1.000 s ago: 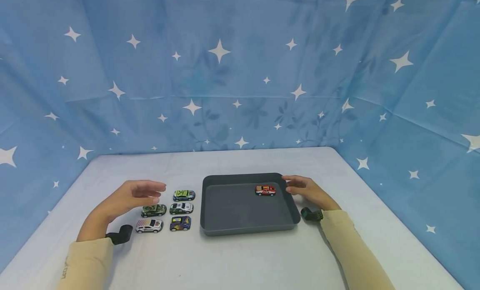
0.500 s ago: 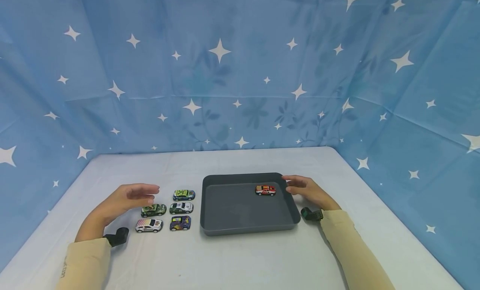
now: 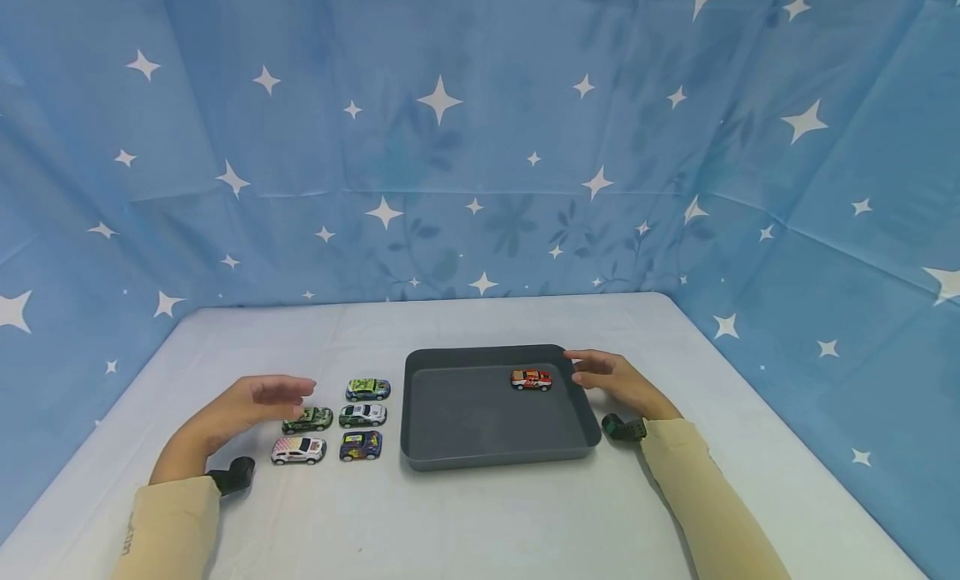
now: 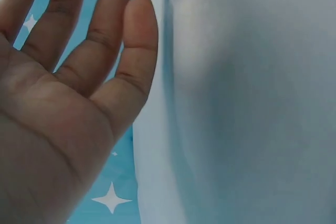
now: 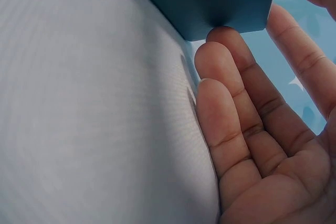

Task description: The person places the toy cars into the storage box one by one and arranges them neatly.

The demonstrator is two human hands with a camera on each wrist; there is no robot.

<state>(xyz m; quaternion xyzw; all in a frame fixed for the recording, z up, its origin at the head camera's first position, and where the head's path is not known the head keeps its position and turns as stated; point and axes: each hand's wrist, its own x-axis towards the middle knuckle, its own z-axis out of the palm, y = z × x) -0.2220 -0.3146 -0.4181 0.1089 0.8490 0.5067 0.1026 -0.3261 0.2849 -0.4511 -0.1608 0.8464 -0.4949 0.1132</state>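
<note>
My left hand (image 3: 251, 403) hovers at the left of a group of toy cars, fingers loosely bent and nothing in them. Its fingertips overlap a green camouflage toy car (image 3: 307, 420) in the head view. Close to it are a white toy car with a pink pattern (image 3: 298, 451), a white-and-green one (image 3: 363, 415), a yellow-green one (image 3: 367, 389) and a dark blue one (image 3: 361, 445). My right hand (image 3: 618, 382) rests at the right side of a grey tray (image 3: 480, 422), its fingertips against the outer wall (image 5: 220, 3). Inside the tray, at back right, stands a red toy car (image 3: 531, 381).
A white cloth covers the table (image 3: 480, 522). Blue curtains (image 3: 480, 147) with white stars close off the back and sides. Each wrist carries a small black camera, one at the left (image 3: 234, 475) and one at the right (image 3: 624, 428).
My left hand has drawn back a little to the left and lowered toward the camouflage toy car. The right hand, the tray and the toy cars stay in place.
</note>
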